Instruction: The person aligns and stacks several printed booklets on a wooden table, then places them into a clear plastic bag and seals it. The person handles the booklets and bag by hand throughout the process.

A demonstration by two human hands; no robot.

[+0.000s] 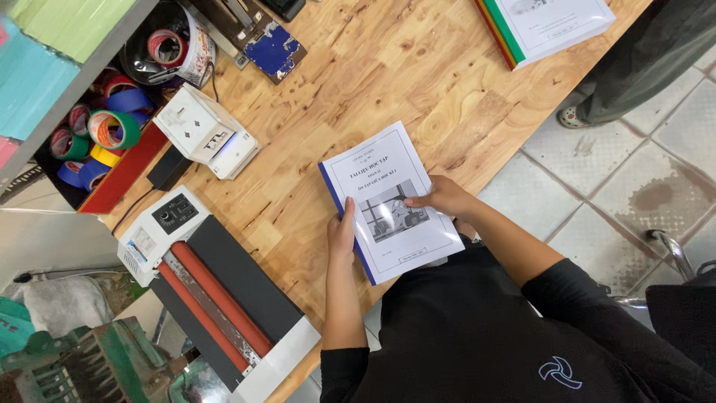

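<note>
A bound booklet (388,168) with a white printed cover, a grey picture and a blue taped spine lies on the wooden table (358,67), close to its near edge. My left hand (342,233) grips its blue spine side, thumb resting on the cover. My right hand (441,197) lies across the right edge, fingers pressing flat on the cover beside the picture. Both forearms reach out from black sleeves.
A laminating machine (216,298) with red rollers sits at the lower left. A white device (205,132) and a tray of coloured tape rolls (97,138) stand at the left. A stack of booklets (548,22) lies at the top right. Another person's foot (573,117) stands on the tiled floor.
</note>
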